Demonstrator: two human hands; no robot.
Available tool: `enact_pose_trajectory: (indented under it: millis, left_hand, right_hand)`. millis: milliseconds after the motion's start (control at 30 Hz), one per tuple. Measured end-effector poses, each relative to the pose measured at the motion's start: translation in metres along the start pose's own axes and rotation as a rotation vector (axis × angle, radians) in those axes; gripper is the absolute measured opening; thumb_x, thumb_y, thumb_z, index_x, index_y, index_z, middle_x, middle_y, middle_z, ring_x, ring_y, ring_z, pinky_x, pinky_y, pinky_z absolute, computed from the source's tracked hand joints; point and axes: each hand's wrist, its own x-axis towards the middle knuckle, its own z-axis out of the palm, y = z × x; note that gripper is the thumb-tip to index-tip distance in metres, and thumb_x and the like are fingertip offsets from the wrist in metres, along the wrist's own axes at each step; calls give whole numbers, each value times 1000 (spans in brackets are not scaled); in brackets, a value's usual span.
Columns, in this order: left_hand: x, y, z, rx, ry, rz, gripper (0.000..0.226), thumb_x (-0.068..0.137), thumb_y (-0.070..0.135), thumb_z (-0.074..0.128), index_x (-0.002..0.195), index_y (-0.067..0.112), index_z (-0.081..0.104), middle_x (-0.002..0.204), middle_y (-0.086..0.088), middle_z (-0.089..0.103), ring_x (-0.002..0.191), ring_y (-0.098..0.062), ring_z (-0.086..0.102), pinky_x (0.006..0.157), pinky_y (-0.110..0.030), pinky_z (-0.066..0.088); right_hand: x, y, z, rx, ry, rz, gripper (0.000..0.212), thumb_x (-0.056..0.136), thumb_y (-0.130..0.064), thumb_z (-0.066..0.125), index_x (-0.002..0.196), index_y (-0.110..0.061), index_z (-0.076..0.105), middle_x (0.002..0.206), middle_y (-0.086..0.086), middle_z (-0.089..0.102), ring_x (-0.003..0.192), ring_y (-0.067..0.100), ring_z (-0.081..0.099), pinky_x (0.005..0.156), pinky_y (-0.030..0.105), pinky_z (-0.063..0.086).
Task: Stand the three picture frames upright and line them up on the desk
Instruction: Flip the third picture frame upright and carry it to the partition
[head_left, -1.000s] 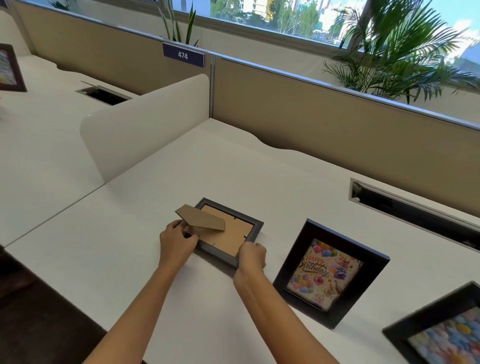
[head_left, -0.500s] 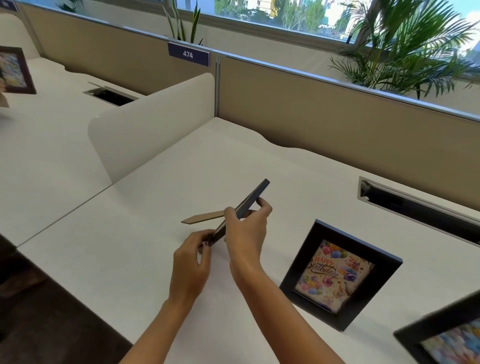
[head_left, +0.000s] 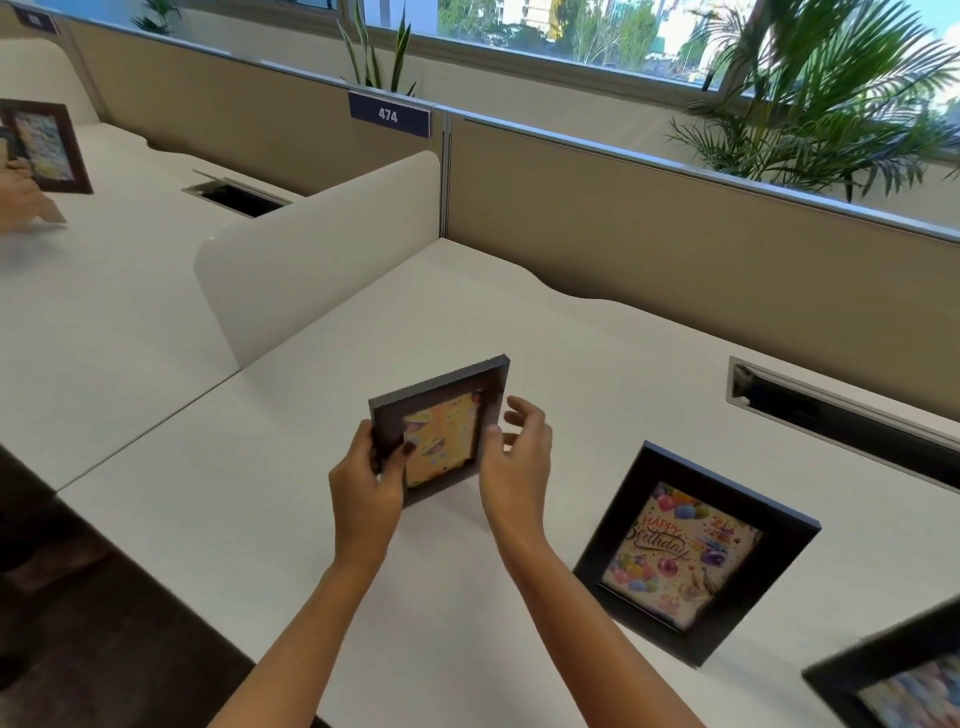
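Observation:
A small dark picture frame (head_left: 441, 426) with an orange picture is held upright above the white desk (head_left: 467, 322), its face turned toward me. My left hand (head_left: 369, 478) grips its left edge, thumb on the front. My right hand (head_left: 514, 457) is at its right edge with fingers spread; whether it touches the frame is unclear. To the right, a black "Happy Birthday" frame (head_left: 691, 551) stands leaning back on the desk. A third black frame (head_left: 893, 680) is cut off at the bottom right corner.
A white curved divider (head_left: 311, 254) and a beige partition (head_left: 675, 249) bound the desk. A cable slot (head_left: 841, 410) is cut in at the right. On the neighbouring desk, another person's hand (head_left: 21, 197) is at a brown frame (head_left: 47, 145). The desk's front edge drops to dark floor.
The small frame lay face down with its cardboard stand up; both hands lifted it, turned it over and now it faces me upright. The camera shifted slightly.

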Motion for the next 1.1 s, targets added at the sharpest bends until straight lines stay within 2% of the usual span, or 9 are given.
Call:
enact_pose_trajectory:
  millis: [100,233,367,533,700,833,933,1000,1100]
  left_hand:
    - [13,-4,-2,-81,-55,-92,23,90,11,58,110,22,55,97,10,65,91,-2,63,68,-15,54]
    - [27,-8,-4,-125,-124,-146,25,93,12,53,116,22,53,103,7,64,96,-3,62,73,-17,52]
    - [36,-10,-7,-137,-151,-160,23,93,13,52,113,25,52,106,3,64,97,-4,62,75,-21,52]
    - [34,-17,-10,-145,-140,-176,16,91,20,56,107,19,57,102,1,67,96,-10,65,74,-24,56]
    - [23,-26,-9,-103,-108,-195,19,90,24,56,108,19,56,102,1,66,95,-12,65,70,-20,57]
    - [10,-33,-10,-89,-60,-220,27,89,23,58,116,17,53,107,0,63,95,-12,63,66,-14,53]
    - [1,-37,-10,-55,3,-223,27,91,23,56,117,17,54,107,1,62,94,-12,61,69,-16,49]
    - [-4,-39,-9,-40,51,-226,22,95,24,50,114,17,56,105,0,63,93,-11,61,66,-12,50]
    - [-6,-40,-7,-32,71,-237,21,98,22,44,112,19,59,103,0,64,92,-11,60,65,-8,47]
  right_hand:
    - [7,17,-2,-77,-67,16,41,94,-10,46,132,-22,37,132,0,42,118,14,46,95,32,50]
    - [12,34,2,-147,-208,-2,36,96,-6,41,130,-15,39,128,4,53,116,15,51,91,23,45]
    - [12,48,4,-198,-223,13,34,97,-5,38,131,-13,41,128,6,56,116,19,54,95,29,48]
    - [7,62,6,-217,-231,18,32,97,-4,38,128,-13,42,126,6,56,109,14,53,86,19,46]
    - [3,74,6,-249,-235,51,35,95,-4,43,128,-15,43,130,6,54,121,21,50,100,31,45]
    - [-4,82,1,-292,-172,-18,41,93,-6,49,130,-19,40,131,-1,48,124,14,39,97,17,32]
    - [-13,85,-4,-359,-119,-177,44,93,-9,49,134,-20,38,129,-10,41,124,4,32,97,2,23]
    - [-17,87,-6,-350,-117,-224,43,93,-10,49,134,-20,39,128,-12,42,122,2,36,96,-1,25]
    - [-18,91,-5,-269,-146,-153,39,94,-10,49,131,-20,43,127,-4,51,111,7,51,90,9,40]
